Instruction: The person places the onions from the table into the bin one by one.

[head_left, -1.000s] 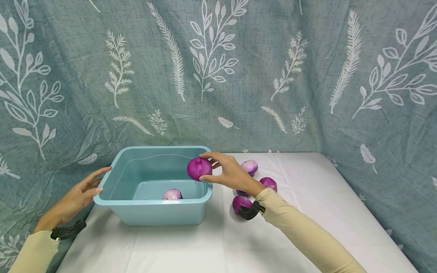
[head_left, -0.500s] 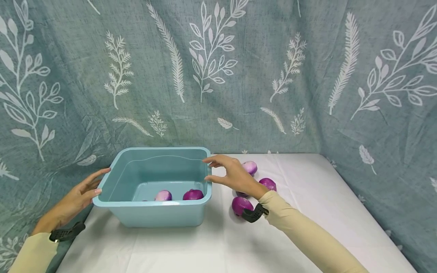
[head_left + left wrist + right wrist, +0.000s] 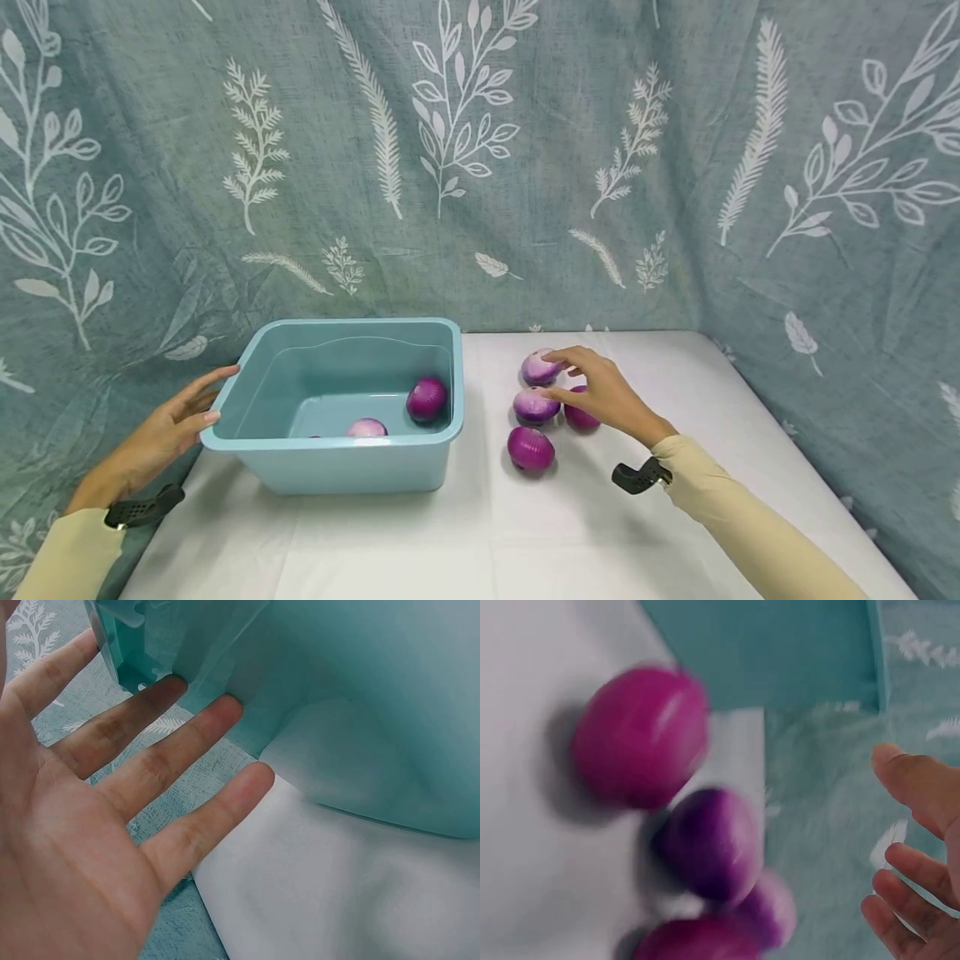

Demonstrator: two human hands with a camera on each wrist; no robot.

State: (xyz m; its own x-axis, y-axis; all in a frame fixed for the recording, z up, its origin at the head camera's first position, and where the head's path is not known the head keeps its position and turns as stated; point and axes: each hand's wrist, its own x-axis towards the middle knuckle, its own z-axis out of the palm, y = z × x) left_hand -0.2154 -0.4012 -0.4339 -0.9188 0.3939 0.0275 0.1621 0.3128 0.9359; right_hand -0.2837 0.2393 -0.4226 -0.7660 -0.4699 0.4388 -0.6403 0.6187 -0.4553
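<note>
A light blue plastic tub stands on the left of the table. My left hand touches its left rim, fingers extended and spread in the left wrist view. Inside the tub are a dark red onion at the right and a paler onion, partly hidden by the front wall. My right hand hovers over the onions right of the tub, thumb and fingers apart, holding nothing. Below it are two pale-topped onions, a dark onion partly covered by the hand, and a nearer dark onion.
A white cloth covers the table. Green-grey fabric with white leaf prints hangs behind and at the sides. Each wrist wears a black strap.
My right hand let the dark onion go into the tub, then moved right to above the onions on the table. That onion has shifted inside the tub. My left hand stays at the rim.
</note>
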